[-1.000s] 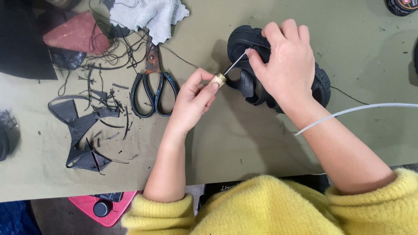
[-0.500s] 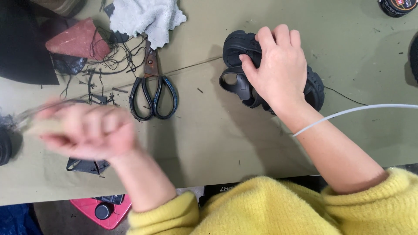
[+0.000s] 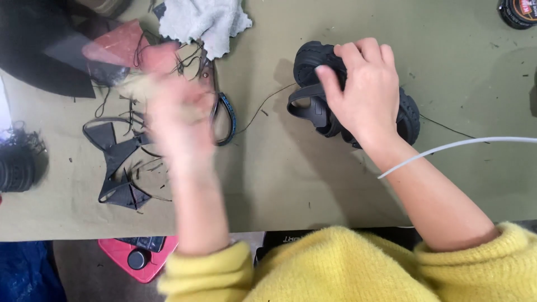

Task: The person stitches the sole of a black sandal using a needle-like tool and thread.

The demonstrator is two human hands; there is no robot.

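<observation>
- Black sandal [image 3: 411,112]: matt rubbery sole with a ridged edge.
- Grey cloth [image 3: 204,19], left of the sandal: soft, fuzzy.
- Worktop [image 3: 313,184]: matt olive covering, speckled with scraps.
- Sleeves [image 3: 347,268]: fluffy yellow knit.

The scene is being lit evenly and brightly from above, with soft shadows being cast to the left of the black sandal [image 3: 313,84] and beneath the right hand [image 3: 366,92] on the olive table [image 3: 279,184]. The left hand [image 3: 173,106] is being smeared by heavy motion blur, so its fingers and whatever is gripped are being lost, while the grey cloth [image 3: 204,19] and yellow sleeves [image 3: 358,263] are being rendered sharply, without glare.
</observation>
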